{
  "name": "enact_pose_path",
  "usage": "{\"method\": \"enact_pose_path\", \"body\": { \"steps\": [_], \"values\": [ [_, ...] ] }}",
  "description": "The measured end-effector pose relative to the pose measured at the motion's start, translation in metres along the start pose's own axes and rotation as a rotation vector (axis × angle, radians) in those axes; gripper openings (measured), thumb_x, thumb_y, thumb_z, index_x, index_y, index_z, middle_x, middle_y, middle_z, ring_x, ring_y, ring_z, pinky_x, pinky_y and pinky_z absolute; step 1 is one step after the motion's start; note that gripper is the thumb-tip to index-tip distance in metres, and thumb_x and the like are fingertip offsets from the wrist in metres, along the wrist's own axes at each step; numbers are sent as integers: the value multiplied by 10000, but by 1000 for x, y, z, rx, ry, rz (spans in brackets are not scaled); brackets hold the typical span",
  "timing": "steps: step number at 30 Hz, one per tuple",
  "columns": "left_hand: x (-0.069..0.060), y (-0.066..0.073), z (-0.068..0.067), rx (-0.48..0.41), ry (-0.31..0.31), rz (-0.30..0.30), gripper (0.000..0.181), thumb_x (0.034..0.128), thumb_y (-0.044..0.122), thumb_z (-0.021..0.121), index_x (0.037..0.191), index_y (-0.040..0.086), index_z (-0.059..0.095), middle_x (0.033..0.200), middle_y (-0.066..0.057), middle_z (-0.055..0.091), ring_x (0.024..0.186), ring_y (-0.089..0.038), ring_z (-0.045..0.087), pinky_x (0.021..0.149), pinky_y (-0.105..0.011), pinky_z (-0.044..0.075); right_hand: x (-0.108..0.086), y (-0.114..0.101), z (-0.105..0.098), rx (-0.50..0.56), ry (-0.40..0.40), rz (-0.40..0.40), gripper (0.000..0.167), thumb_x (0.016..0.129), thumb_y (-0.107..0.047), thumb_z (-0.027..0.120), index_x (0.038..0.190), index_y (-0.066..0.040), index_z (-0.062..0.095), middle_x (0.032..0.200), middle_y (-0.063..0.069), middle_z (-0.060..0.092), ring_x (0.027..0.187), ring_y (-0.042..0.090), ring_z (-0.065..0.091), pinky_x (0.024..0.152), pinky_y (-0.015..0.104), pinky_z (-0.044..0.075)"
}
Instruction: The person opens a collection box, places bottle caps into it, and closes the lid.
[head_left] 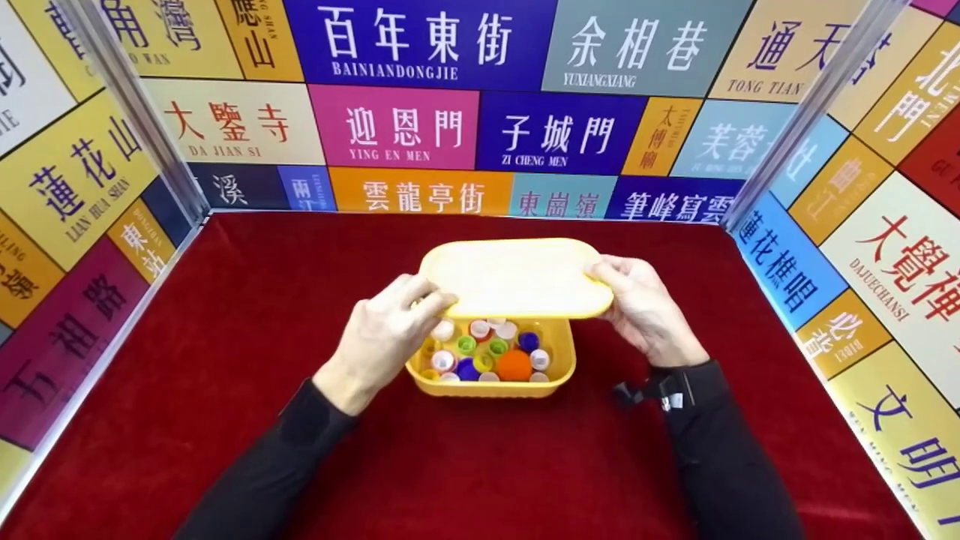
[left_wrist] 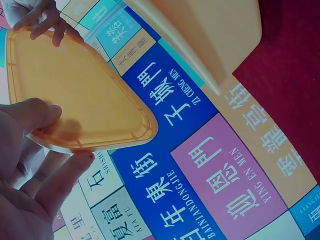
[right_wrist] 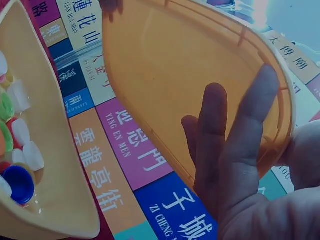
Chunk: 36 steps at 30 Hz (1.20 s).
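A pale yellow plastic lid (head_left: 517, 277) is held up by both hands, tilted above the back of a yellow box (head_left: 495, 388). My left hand (head_left: 390, 330) pinches the lid's left end between thumb and fingers. At the other end my right hand (head_left: 645, 307) grips it, thumb on the upper face and fingers spread under the lid (right_wrist: 160, 80). Inside the box lie many bottle caps, among them a blue cap (right_wrist: 19, 184), a green cap (head_left: 466, 344) and an orange round piece (head_left: 514, 366). The lid hides the box's far rim in the head view.
Box and hands are over a dark red cloth (head_left: 247, 322) covering the table. Upright panels of colourful printed signs (head_left: 420, 127) enclose the back and both sides, with clear corner strips (head_left: 817, 105) between them. A black strap (head_left: 660, 390) is around the right wrist.
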<state>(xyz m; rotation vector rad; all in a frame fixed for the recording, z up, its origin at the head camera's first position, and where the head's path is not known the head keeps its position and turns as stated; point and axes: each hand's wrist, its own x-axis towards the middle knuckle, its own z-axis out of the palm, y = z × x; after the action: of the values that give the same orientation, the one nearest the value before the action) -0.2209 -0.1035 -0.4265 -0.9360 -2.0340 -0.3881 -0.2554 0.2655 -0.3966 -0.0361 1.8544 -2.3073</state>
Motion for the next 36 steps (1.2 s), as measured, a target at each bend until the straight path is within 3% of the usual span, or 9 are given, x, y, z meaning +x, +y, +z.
{"method": "enact_pose_path", "body": {
  "steps": [3,6,8,11,15,20,24,31,36],
  "values": [
    [-1,-1,-2,-46,-41,-60,183,1022,191,910,1192,142,866,1095,-43,771,971,-204,752,803,-329,724,3,2,0,-30,-10,0,427,1198,-80,567,1545,169,544,1081,75,879,955,159,900,825,309,716],
    [0,-4,-6,-169,-168,-178,438,1005,325,938,1376,135,807,1259,-65,749,1108,-224,723,966,-360,719,5,3,0,-51,-13,-6,491,1197,-80,569,1603,184,489,1105,85,879,973,169,900,834,315,714],
    [2,-6,-7,-279,-254,-291,622,1020,439,907,1521,120,723,1426,-95,701,1254,-248,695,1120,-399,672,5,4,-1,-59,-11,-13,504,1195,-75,569,1615,186,473,1109,89,877,973,172,900,835,310,712],
    [4,-10,-6,-425,-286,-494,737,1090,510,810,1646,67,612,1564,-167,632,1381,-291,685,1191,-456,638,5,6,-1,-67,-26,-19,524,1196,-71,571,1640,180,452,1113,90,882,970,172,900,834,303,711],
    [3,-16,-1,-477,-244,-721,644,1138,390,770,1610,-21,621,1473,-235,716,1191,-327,792,1018,-471,698,5,9,1,-99,-66,-15,542,1197,-79,578,1665,159,443,1135,100,891,980,187,902,842,321,714],
    [-4,-22,0,-484,-346,-884,558,1067,220,851,1543,-27,698,1354,-202,807,877,-249,790,766,-275,636,3,13,1,-210,-95,43,488,1198,-110,585,1624,119,517,1114,92,877,941,199,900,821,367,727],
    [-7,-25,0,-517,-377,-933,549,1060,204,850,1546,-9,710,1369,-193,807,802,-189,780,686,-202,585,2,14,0,-358,-118,89,461,1204,-152,597,1589,99,558,1077,82,855,867,184,880,745,364,730],
    [-11,-25,6,-411,-403,-867,464,1036,175,836,1455,-16,782,1272,-185,850,843,-216,812,740,-272,606,0,19,1,-671,-135,68,376,1170,-190,639,1415,86,709,949,57,815,743,151,804,636,328,698],
    [-15,-22,12,-354,-419,-828,440,1018,123,824,1420,-53,789,1250,-215,852,911,-291,802,854,-394,647,-1,27,2,-796,-144,85,311,1169,-204,650,1306,54,757,916,79,754,729,172,771,642,355,705]
  ]
}}
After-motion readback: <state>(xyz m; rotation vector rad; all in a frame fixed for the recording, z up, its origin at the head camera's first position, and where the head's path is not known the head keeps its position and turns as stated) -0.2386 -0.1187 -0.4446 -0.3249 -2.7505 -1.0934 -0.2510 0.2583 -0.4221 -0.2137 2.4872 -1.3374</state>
